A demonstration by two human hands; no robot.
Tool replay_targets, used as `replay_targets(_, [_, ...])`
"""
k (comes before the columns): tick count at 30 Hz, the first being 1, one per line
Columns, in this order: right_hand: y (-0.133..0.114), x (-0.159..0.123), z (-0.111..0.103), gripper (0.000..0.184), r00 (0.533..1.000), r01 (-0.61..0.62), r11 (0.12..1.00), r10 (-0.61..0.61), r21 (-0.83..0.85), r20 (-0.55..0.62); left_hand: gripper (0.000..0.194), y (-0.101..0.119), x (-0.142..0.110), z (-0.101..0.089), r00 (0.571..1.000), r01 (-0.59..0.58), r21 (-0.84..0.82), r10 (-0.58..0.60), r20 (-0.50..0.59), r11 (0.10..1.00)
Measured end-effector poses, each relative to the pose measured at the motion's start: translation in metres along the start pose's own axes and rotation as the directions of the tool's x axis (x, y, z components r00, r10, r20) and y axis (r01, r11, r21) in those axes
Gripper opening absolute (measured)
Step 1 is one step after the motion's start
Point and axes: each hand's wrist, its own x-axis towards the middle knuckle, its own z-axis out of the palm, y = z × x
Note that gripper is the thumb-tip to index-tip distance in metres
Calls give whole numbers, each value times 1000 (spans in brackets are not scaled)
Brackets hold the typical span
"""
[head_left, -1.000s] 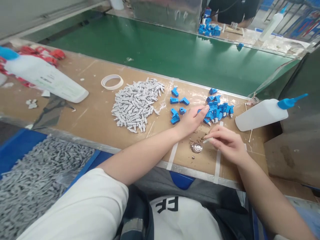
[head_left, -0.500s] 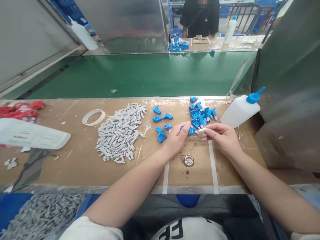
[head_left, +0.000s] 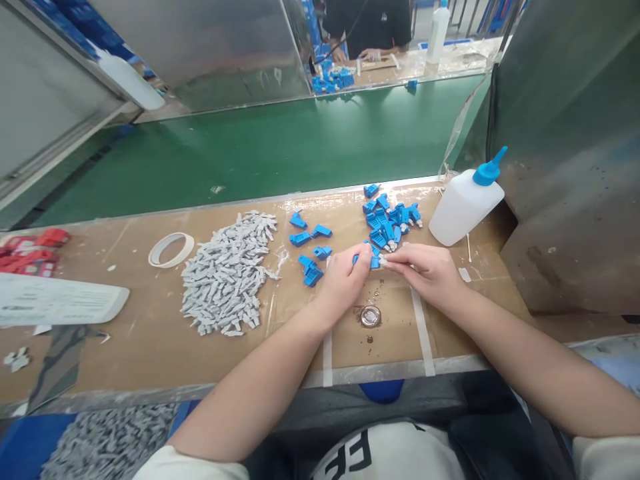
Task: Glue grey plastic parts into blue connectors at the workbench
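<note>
Between the thumb and fingers of my left hand (head_left: 344,279) is a blue plastic part (head_left: 375,261), its far side hidden by the fingers. My right hand (head_left: 427,268) pinches a small light-grey plastic piece (head_left: 383,262) at the right end of that part. The two pieces meet there; how deep the grey one sits I cannot tell. Just beyond my hands lies a pile of blue plastic parts (head_left: 385,223), some with pale tips. Several more blue parts (head_left: 311,272) are scattered left of my left hand. A small round metal dish (head_left: 371,317) sits below my hands.
A heap of grey plastic pieces (head_left: 227,273) and a tape roll (head_left: 171,250) lie left. A white bottle with a blue nozzle (head_left: 467,205) stands right, near a metal panel (head_left: 570,167). Beyond the bench runs a green belt (head_left: 240,153); a person (head_left: 373,30) is across it.
My right hand has moved left, bringing the grey piece from just apart to against the end of the blue part. The camera view has turned slightly. The person opposite now has hands on their bench.
</note>
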Motion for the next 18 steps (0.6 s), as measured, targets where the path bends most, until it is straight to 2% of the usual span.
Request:
replay_targets(2, [2,1,0,25,997,44,990,-35,-134,66,46,2,0,-1,1000,-9,23,10,-23,1000])
replay_targets(6, [2,2,-1,33,967,143,905,-40,-400,253,45,3,-2,-3,1000,-16,46,16,-5,999])
replay_targets(8, [1,0,1,30,959,168,899,-54,-405,277,46,4,-4,-3,1000,0,43,-1,16,999])
replay_targets(13, [3,-9,10,24,970,142,930,-61,-339,237,46,9,-10,3,998,60,56,-60,-2,997])
replay_targets(18, [8,-13,14,22,970,110,952,-40,-287,239,45,10,-11,8,997,77,-19,-77,-3,997])
